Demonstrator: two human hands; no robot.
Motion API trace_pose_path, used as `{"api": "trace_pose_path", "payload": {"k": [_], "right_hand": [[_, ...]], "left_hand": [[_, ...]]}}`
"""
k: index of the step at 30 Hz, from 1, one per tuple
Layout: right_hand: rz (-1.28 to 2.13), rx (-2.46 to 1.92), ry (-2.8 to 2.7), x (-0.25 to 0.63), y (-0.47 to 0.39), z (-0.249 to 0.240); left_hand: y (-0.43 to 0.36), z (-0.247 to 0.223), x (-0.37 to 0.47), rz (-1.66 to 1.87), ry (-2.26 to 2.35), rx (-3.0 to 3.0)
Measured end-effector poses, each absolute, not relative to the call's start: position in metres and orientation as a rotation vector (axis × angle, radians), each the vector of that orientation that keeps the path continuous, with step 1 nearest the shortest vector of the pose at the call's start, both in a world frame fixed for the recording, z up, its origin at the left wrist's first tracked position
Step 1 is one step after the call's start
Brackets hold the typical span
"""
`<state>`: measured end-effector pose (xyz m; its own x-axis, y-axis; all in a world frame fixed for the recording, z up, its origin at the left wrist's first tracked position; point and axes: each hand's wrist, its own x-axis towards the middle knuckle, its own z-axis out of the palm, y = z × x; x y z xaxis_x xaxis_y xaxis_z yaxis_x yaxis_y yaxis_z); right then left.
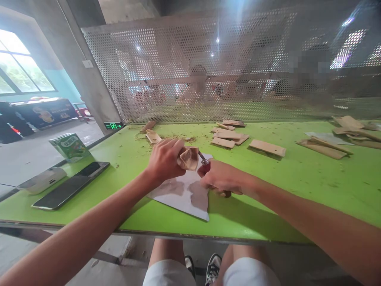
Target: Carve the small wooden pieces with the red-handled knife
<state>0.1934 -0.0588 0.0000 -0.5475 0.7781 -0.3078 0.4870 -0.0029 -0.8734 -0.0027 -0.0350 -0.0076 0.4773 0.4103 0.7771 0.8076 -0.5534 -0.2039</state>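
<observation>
My left hand (166, 159) is wrapped round a pale wooden piece with a hollowed, angular end (189, 158) that faces me. My right hand (222, 176) grips a carving tool (204, 161) by its handle. The tool's metal collar and thin dark shank show above my fist, and the shank reaches the right rim of the hollow. Its tip is hidden by the wood. A brown rounded end (227, 194) shows below my right hand. Under both hands lies a white sheet of paper (190, 198) on the green table (253, 222).
Several flat wooden pieces (267, 147) lie behind and to the right, some with a hole. Wood shavings (189, 139) are scattered near the back. At left are a smartphone (73, 184), a white device (44, 180) and a green box (70, 147). A perforated metal screen (193, 51) borders the far edge.
</observation>
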Motion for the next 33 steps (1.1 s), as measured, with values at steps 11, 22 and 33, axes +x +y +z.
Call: {"api": "trace_pose_path", "payload": {"k": [11,22,33], "right_hand": [[0.852,-1.326,-2.183,0.191,-0.058,0.015],[0.71,-1.383,-2.14,0.197,-0.052,0.006],[0.447,-1.413,-2.182,0.195,-0.055,0.008]], "left_hand": [[-0.045,-0.001,0.007,-1.283,-1.153,-2.362],[-0.043,-0.008,0.011,-1.326,-1.261,-2.522],[-0.043,-0.01,0.015,-1.4,-1.266,-2.536]]}}
